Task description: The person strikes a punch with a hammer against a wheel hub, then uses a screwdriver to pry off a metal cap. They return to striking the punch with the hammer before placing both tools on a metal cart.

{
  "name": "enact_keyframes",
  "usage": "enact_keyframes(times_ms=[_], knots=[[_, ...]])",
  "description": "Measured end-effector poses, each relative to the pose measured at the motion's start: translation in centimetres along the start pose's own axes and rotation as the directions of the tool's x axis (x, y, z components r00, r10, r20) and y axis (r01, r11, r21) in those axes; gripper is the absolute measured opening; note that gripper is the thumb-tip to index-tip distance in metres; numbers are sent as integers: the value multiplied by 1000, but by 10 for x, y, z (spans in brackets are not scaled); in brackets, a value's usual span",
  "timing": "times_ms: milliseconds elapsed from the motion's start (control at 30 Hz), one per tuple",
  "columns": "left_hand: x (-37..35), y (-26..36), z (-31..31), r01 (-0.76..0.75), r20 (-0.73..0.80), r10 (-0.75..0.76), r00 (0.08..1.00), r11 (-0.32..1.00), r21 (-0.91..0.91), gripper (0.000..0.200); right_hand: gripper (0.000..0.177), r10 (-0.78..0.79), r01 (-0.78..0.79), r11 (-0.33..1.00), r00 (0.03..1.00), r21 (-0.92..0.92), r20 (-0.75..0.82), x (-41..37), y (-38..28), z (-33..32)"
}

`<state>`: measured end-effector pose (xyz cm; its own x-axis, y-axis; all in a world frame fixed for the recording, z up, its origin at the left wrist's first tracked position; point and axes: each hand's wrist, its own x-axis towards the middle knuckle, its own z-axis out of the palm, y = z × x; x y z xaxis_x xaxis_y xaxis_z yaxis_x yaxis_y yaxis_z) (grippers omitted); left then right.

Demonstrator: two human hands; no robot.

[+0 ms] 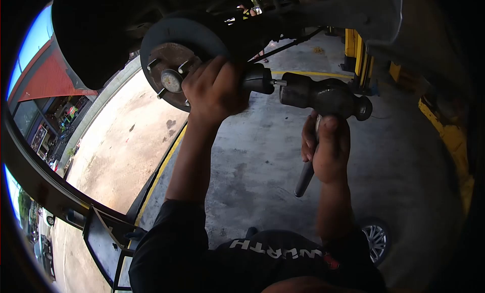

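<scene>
A dark shirt [283, 250] lay nearest. The left hand [214, 88] was closed at a dark cylinder [258, 79] beside the brake disc [184, 31]; right of the disc, the right hand [331, 151] gripped a hammer [331, 97], apparently lined up with the cylinder's metal tip [278, 83].

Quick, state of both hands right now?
Left hand: closed; can't tell if it grips the black part.
Right hand: closed, holding the hammer.

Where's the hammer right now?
In the head view, the hammer is right of centre in the right hand, to the right of the left hand and brake disc.
</scene>
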<state>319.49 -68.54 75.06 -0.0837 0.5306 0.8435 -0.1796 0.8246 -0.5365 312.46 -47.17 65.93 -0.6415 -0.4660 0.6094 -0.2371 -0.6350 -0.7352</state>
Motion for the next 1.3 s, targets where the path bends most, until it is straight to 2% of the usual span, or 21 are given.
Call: enact_keyframes(times_ms=[33,100,133,167,267,367,433,467,500,633,700,733,767,833,867,933,967,1067,1167,1233,1300], knots=[[2,0,0,-13,14,12,1000,999,51,10,55,-12,12,1000,1000,-11,-6,-2,1,0],[1,-1,2,2,-23,-2,1000,1000,16,9,54,-44,44,998,999,-42,-8,-8,5,-4],[3,-1,1,1,-19,-1,1000,1000,19,10,57,-61,62,998,996,6,-64,-12,3,-5],[3,1,0,6,-12,-6,1000,1000,17,12,63,-107,103,993,993,-60,-59,-13,4,-11],[2,4,-3,5,-4,-5,1000,1000,0,15,63,-138,139,990,978,-2,-157,-14,1,-14],[1,1,-2,-8,4,8,1000,1000,-1,24,62,-111,116,993,981,25,-158,-10,2,-8],[4,5,-8,8,34,-6,999,999,-37,30,60,-84,83,996,994,-19,-63,-8,6,-6],[2,6,-10,14,58,-12,998,999,-34,41,60,-86,85,996,996,-25,-30,-8,7,-6],[2,5,-9,-2,52,5,999,999,-41,41,60,-85,85,996,996,-31,2,-7,7,-8],[-2,3,-6,-31,27,32,999,999,-18,50,61,-137,132,990,986,-53,-95,-9,6,-13],[-5,3,-4,-32,2,32,999,999,15,52,63,-229,234,972,957,8,-177,-10,8,-16],[-3,3,-5,-39,4,39,999,999,9,52,64,-280,291,956,934,18,-222,-10,10,-17],[-4,1,-4,-46,-5,46,999,999,18,50,64,-273,301,952,917,56,-291,-10,10,-14],[-5,0,0,-61,-22,61,998,998,14,44,64,-214,290,932,924,217,-317,-10,15,-8],[-3,3,-5,-39,28,39,999,999,5,41,65,-158,223,953,943,205,-292,-11,21,-1],[-5,-1,-2,-25,12,25,1000,1000,-6,43,66,-28,30,999,996,24,-81,-10,20,9],[-7,-4,2,-6,-8,6,1000,1000,-5,47,65,-10,10,999,1000,-33,3,-9,19,6],[-5,1,1,-35,-33,36,999,999,40,44,65,-41,41,999,999,-23,-8,-13,22,-2],[-9,-3,3,-40,-10,40,999,998,54,39,64,-90,107,991,978,80,-187,-13,18,-17],[-4,1,-5,-19,43,18,999,999,27,35,63,-143,169,982,961,90,-236,-13,13,-26],[-1,1,-6,-35,18,34,999,999,21,33,63,-146,184,975,954,125,-260,-13,11,-31]])
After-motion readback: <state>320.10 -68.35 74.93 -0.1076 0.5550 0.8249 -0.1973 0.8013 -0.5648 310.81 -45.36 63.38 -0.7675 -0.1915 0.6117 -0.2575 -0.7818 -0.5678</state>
